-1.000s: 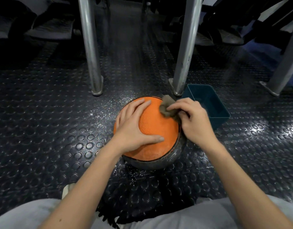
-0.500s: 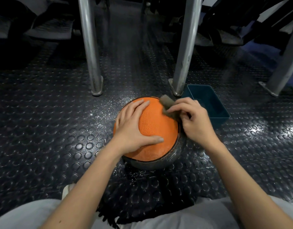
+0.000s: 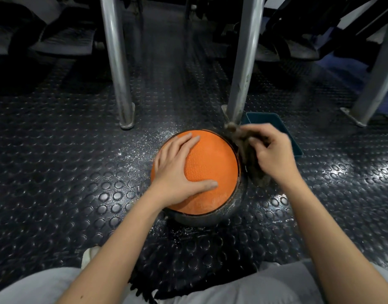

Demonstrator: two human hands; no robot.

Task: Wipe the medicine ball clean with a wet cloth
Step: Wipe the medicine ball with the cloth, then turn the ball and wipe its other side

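Note:
An orange and grey medicine ball (image 3: 210, 172) sits on the studded rubber floor in front of me. My left hand (image 3: 177, 167) lies flat on its orange top with fingers spread, holding it steady. My right hand (image 3: 274, 152) grips a brownish-grey cloth (image 3: 250, 159) and holds it against the ball's right side, where the cloth hangs down over the grey band. The hand is slightly blurred.
A dark teal tub (image 3: 276, 126) stands just behind my right hand. Two metal posts (image 3: 118, 73) (image 3: 243, 69) rise from the floor behind the ball, a third (image 3: 377, 80) at the far right. My knees in grey trousers (image 3: 265, 288) fill the bottom edge.
My right hand has carried the cloth from the ball's upper right edge off to its right side, and the cloth now hangs lower. The left hand has stayed put.

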